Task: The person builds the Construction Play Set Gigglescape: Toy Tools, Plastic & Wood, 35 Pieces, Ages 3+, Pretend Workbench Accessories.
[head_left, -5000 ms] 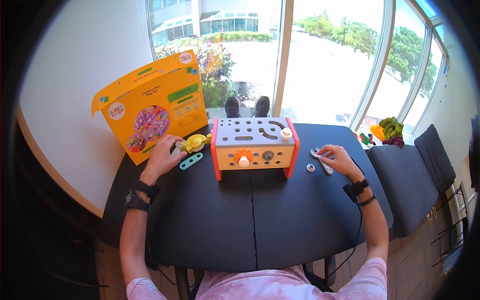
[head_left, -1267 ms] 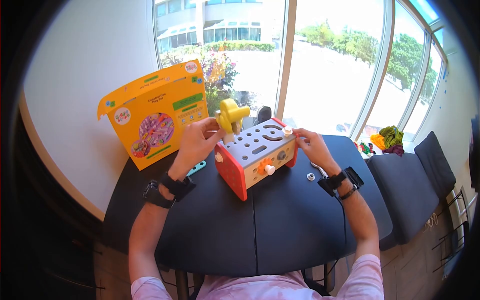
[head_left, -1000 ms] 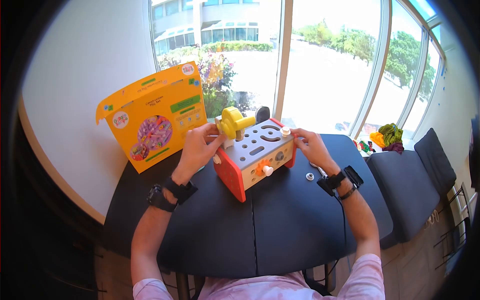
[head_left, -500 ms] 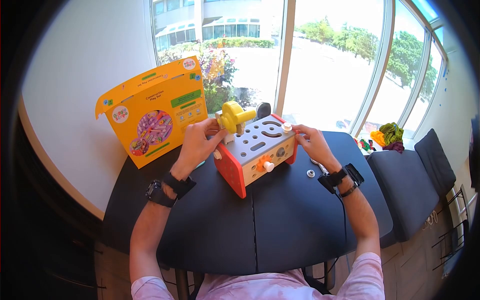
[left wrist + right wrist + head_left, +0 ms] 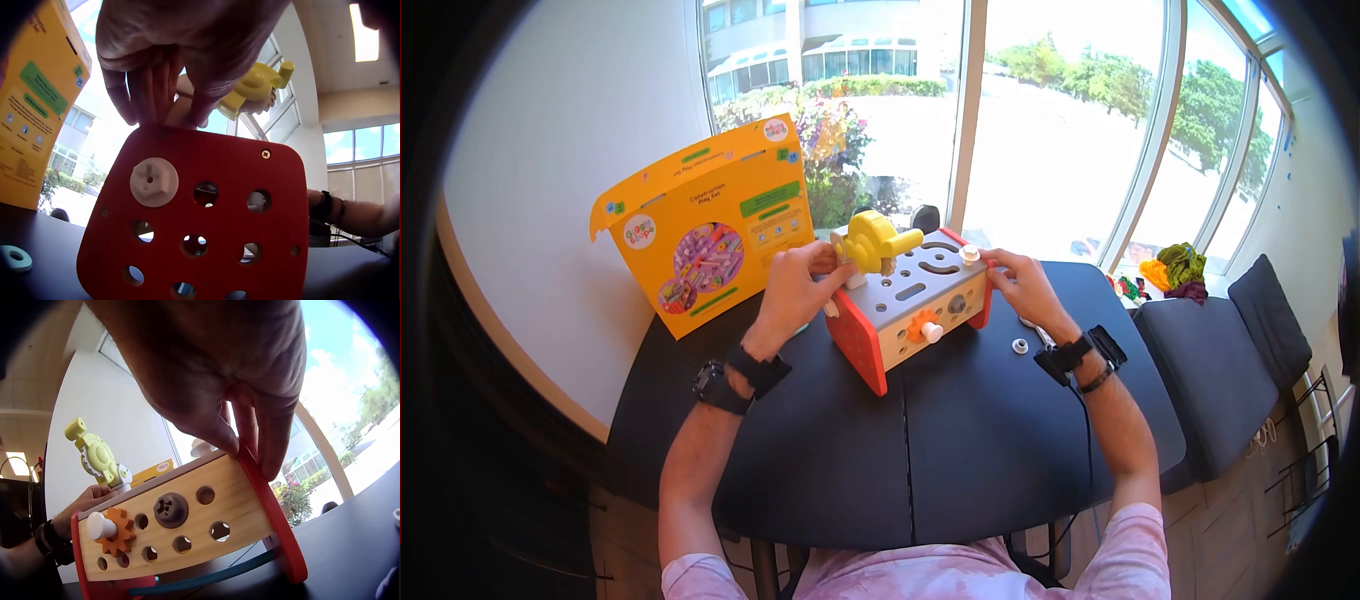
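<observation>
The toy workbench (image 5: 899, 317) stands angled on the table, its left red end panel (image 5: 219, 169) toward the person. At its left top end, my left hand (image 5: 795, 290) pinches the pale base of the yellow toy saw (image 5: 875, 243); in the left wrist view the fingers (image 5: 159, 87) hide part of that base. Whether the base sits in a hole I cannot tell. My right hand (image 5: 1030, 290) grips the top of the right red panel (image 5: 265, 500) beside a white knob (image 5: 969, 254). An orange gear (image 5: 119, 531) and a grey screw (image 5: 170, 510) are on the wooden front.
Behind my left hand stands a yellow box (image 5: 770, 185). A small white ring (image 5: 1020, 346) lies right of the workbench, with a pale tool (image 5: 1040, 333) partly under the right wrist. A teal strip (image 5: 15, 257) is on the left. Dark chairs (image 5: 1210, 360) stand beyond the table's right edge.
Since the earliest frame, my left hand has brought the saw onto the workbench's left end, the workbench has turned, and my right hand has moved from the pale tool to the red panel.
</observation>
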### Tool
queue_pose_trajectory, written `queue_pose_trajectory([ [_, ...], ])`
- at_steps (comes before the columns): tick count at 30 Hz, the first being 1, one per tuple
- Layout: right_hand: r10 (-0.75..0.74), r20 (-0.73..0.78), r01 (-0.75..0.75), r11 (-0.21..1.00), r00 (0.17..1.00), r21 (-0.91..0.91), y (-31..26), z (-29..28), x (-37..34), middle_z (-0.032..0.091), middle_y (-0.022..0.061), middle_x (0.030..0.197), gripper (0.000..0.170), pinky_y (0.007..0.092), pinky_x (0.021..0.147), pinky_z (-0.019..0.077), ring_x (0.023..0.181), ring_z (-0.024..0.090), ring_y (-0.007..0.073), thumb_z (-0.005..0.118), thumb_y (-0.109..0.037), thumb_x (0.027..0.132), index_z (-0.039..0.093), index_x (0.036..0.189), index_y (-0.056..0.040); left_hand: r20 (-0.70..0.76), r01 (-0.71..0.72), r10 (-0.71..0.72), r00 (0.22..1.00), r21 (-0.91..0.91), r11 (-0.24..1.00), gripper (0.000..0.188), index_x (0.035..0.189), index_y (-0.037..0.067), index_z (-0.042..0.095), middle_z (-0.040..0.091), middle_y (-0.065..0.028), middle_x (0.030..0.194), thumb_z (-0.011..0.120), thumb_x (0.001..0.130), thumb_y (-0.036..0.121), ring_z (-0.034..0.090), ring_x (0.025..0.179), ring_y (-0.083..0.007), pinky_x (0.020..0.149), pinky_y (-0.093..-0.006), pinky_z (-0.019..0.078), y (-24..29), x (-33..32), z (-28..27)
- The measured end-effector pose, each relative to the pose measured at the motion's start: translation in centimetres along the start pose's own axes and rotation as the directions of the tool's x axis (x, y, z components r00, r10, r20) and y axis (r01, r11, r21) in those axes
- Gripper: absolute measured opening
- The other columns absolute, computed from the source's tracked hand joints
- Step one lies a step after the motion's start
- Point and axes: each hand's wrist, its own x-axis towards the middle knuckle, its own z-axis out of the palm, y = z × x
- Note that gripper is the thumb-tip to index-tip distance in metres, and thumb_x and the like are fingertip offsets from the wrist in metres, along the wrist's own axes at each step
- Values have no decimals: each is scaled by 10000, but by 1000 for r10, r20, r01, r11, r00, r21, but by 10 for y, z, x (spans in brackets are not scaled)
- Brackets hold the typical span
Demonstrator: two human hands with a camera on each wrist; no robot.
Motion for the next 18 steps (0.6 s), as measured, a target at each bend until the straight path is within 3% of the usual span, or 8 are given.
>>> queue_pose_trajectory([
  [3,53,21,-53,998,998,-17,-11,-2,-1,827,176,1199,382,364,889,634,910,763,226,654,-45,1073,731,1446,-16,11,3,-3,1000,4,1000,312,1139,-58,801,865,-169,1048,880,973,194,857,1014,-265,919,-344,663,3,0,-2],
  [6,20,51,-16,997,999,-78,-11,-5,0,816,182,1250,363,369,926,662,1012,820,244,642,-37,1101,705,1456,7,6,-9,9,1000,26,1000,324,1138,-65,799,863,-175,1051,889,960,190,857,1012,-263,913,-346,666,6,0,-1],
  [16,30,71,-29,999,997,-18,-5,-4,1,797,197,1301,368,375,977,666,1062,819,264,636,-30,1103,686,1462,37,-14,-21,20,1000,-45,999,364,1086,-65,783,853,-156,980,926,916,222,849,937,-230,875,-347,670,-5,2,2],
  [18,63,75,-60,998,995,-35,-9,-4,1,792,197,1317,369,379,990,666,1084,818,268,636,-28,1103,685,1463,35,0,-3,3,1000,8,1000,356,1070,-60,775,852,-154,976,929,913,221,849,932,-229,861,-348,667,-1,2,0],
])
